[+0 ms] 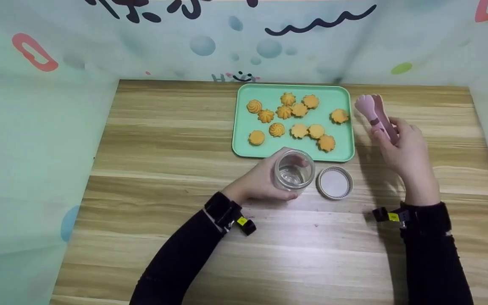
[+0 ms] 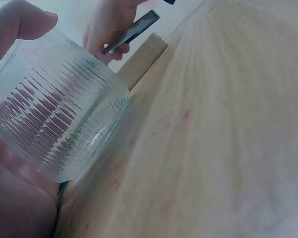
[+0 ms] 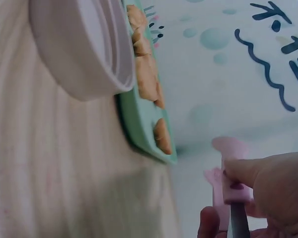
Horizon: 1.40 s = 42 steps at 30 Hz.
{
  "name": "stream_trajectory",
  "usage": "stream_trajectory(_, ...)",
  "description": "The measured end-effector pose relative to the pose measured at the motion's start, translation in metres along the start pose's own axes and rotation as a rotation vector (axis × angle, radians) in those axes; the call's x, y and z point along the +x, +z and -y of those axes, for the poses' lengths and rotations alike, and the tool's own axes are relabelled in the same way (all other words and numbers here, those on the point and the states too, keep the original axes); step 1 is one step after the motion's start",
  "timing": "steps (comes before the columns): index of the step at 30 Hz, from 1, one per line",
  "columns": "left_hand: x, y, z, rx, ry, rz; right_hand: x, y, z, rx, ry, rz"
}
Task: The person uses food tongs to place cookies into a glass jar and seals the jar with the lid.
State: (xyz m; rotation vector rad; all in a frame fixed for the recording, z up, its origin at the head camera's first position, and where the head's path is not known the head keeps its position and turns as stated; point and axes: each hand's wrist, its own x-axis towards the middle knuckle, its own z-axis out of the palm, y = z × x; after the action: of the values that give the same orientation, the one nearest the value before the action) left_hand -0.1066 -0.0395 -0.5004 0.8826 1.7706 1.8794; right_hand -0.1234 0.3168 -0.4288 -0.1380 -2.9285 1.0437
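My left hand grips a clear glass jar, with fingers and thumb round its sides and its open mouth facing up. Ribbed glass shows on the jar in the left wrist view. Pink tongs with paw-shaped tips are pinched in my right hand, beside the right end of a green tray. The tong arms stand slightly apart, nothing between them. Scattered over the tray are several flower-shaped cookies, some with swirls. A round screw lid lies inner side up, right of the jar.
The wooden table carries the tray near its back edge. A printed cloth backdrop rises right behind it and along both sides. The lid stands close before the tray in the right wrist view.
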Motion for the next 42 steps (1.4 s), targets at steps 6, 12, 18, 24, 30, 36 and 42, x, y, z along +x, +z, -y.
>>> stream_trajectory(6, -0.001, 0.000, -0.002, 0.010, 0.003, -0.011, -0.005, -0.006, 0.013, -0.018, -0.013, 0.060)
stream_trajectory(12, 0.000, 0.000, -0.004, 0.023, 0.017, -0.014, -0.010, -0.009, 0.025, -0.073, -0.035, 0.063)
stream_trajectory(18, 0.001, 0.003, 0.000, 0.007, 0.012, -0.004, -0.008, -0.014, 0.031, -0.196, -0.065, 0.092)
stream_trajectory(24, 0.000, 0.002, -0.001, 0.007, 0.004, -0.002, 0.006, -0.015, 0.037, -0.247, -0.085, 0.162)
stream_trajectory(30, -0.001, 0.001, -0.001, 0.013, 0.003, -0.006, 0.019, -0.011, 0.040, -0.271, -0.071, 0.201)
stream_trajectory(36, 0.000, 0.001, -0.003, 0.033, 0.018, -0.007, 0.021, -0.005, 0.043, -0.313, -0.085, 0.151)
stream_trajectory(42, -0.002, 0.003, -0.003, 0.061, 0.012, -0.031, 0.019, -0.001, 0.048, -0.315, -0.084, 0.099)
